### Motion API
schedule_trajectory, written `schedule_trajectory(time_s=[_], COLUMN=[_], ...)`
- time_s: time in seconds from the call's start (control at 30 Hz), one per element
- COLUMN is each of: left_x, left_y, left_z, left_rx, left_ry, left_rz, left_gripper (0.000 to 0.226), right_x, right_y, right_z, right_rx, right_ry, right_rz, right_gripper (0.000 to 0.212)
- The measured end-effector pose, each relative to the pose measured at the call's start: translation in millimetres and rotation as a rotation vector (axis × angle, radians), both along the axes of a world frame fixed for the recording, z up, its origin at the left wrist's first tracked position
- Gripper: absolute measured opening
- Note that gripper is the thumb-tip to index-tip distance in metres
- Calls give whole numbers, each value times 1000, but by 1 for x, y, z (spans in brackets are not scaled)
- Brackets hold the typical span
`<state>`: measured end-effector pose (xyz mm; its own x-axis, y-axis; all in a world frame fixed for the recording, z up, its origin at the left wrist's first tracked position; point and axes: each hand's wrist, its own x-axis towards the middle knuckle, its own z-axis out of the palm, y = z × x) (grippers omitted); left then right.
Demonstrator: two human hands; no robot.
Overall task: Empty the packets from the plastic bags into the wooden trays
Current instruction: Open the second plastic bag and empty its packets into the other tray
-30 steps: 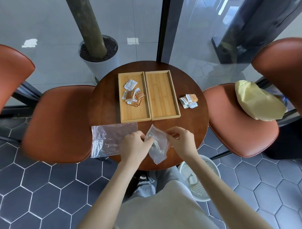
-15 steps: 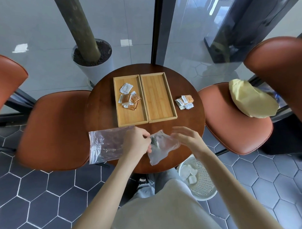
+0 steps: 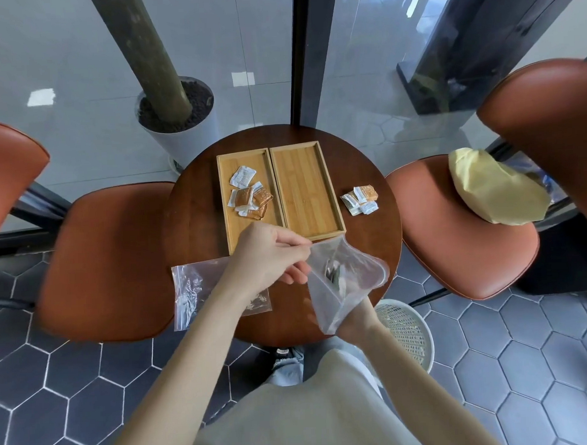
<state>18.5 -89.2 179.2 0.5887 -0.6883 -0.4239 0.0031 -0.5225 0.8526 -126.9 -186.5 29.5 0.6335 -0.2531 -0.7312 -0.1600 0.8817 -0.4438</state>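
Note:
Two wooden trays lie side by side on the round dark table (image 3: 192,212). The left tray (image 3: 223,191) holds several white and orange packets (image 3: 249,199); the right tray (image 3: 306,188) is bare. My left hand (image 3: 270,258) pinches the mouth edge of a clear plastic bag (image 3: 325,307) above the table's near edge. My right hand (image 3: 362,276) is pushed inside that bag and shows only blurrily through the plastic, next to some dark contents. A flat, clear second bag (image 3: 191,292) lies at the near left, partly under my left forearm. Loose packets (image 3: 359,200) sit right of the trays.
Brown padded chairs (image 3: 103,259) stand on both sides; the right chair (image 3: 459,236) carries a yellow cloth bundle (image 3: 490,188). A white mesh basket (image 3: 407,331) sits on the floor by my right arm. A potted trunk (image 3: 175,110) and glass wall are behind.
My right hand moved from the bag's mouth to inside the bag. My left hand lifted the bag's edge up towards the trays.

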Motion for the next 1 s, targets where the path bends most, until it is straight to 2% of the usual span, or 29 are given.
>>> schedule_trajectory(time_s=[0.07, 0.2, 0.3, 0.43, 0.53, 0.57, 0.7, 0.77, 0.83, 0.93, 1.0], left_x=[11, 28, 33, 29, 31, 33, 39, 40, 39, 37, 38], left_y=[-3, -11, -14, -16, -19, -20, -25, -26, -27, -25, -24], left_z=[-2, -26, -60, -110, -145, -155, -181, -189, -194, -199, -200], left_rx=[-26, -64, 13, 251, 384, 427, 652, 738, 780, 789, 786], left_ry=[-1, 47, 43, -67, -136, -167, -305, -339, -347, -328, -304], left_rz=[11, 174, 238, 54, -18, -43, -260, -330, -360, -375, -379], left_gripper=[11, 19, 27, 33, 38, 41, 57, 63, 67, 70, 70], right_x=[-1, -2, 5, 28, 51, 60, 91, 107, 119, 138, 150], right_y=[-3, -20, -38, -59, -70, -75, -91, -101, -108, -117, -121], right_z=[1, 2, -5, -2, 2, 4, 9, 6, 7, 17, 23], right_rx=[62, 142, 141, 205, 204, 277, 153, 128, 74, 61, 63], right_ry=[30, 125, 236, 362, 371, 294, 398, 373, 337, 260, 235], right_rz=[-42, -147, -275, -487, -537, -573, -600, -595, -570, -547, -521], right_gripper=[26, 35, 36, 38, 46, 42, 36, 24, 18, 29, 23])
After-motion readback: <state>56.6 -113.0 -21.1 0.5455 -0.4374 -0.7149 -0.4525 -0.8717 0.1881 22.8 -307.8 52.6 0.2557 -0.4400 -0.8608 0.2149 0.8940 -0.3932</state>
